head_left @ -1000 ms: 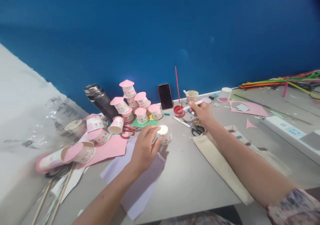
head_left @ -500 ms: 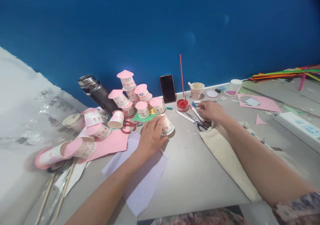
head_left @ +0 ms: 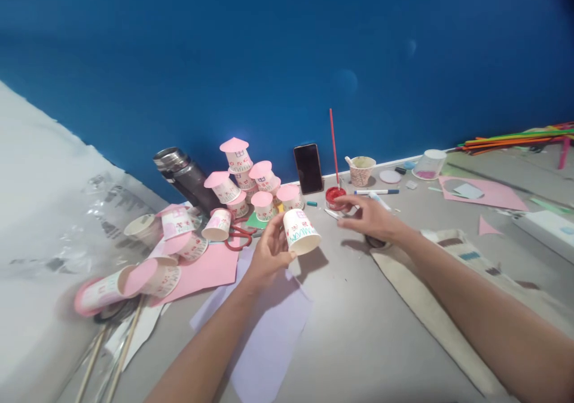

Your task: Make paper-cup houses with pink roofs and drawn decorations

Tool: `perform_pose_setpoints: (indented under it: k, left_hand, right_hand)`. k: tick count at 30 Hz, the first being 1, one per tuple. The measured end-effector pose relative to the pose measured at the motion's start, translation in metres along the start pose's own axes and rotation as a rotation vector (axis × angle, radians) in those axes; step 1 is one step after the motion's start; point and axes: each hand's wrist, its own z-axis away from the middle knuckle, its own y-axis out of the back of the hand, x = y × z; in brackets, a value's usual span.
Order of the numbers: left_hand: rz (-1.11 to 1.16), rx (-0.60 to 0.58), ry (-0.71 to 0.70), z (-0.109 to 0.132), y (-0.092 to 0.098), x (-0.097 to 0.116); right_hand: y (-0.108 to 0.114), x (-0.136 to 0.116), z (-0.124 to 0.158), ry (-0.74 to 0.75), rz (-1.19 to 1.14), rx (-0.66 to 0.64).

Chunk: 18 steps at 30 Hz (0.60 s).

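Observation:
My left hand (head_left: 269, 250) grips a decorated paper cup (head_left: 301, 232) by its left side. The cup is tilted, its open rim facing down and toward me, with a purple window, red marks and green strokes on its wall. My right hand (head_left: 365, 216) hovers to the right of the cup, its fingers apart and nothing between them. Just beyond its fingertips stands a small red pot (head_left: 335, 196) with a red stick upright near it. A blue-and-white marker (head_left: 376, 192) lies behind the right hand.
Several cups with pink cone tops (head_left: 234, 145) are stacked at the back left beside a dark flask (head_left: 191, 179). A phone (head_left: 308, 168) leans on the wall. Lilac paper (head_left: 269, 343) lies below my left hand, and a cream cloth (head_left: 417, 295) under my right arm.
My left hand has lifted and tilted the cup off the table. My right hand has left the markers and scissors and moved left, toward the cup. The view has shifted slightly.

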Motion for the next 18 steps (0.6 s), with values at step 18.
perform_pose_setpoints:
  k: [18]
  left_hand:
    - [-0.548,-0.091,-0.035,0.009,-0.001,-0.002]
  right_hand:
    - [-0.046,-0.025,0.023,0.393,0.162,-0.087]
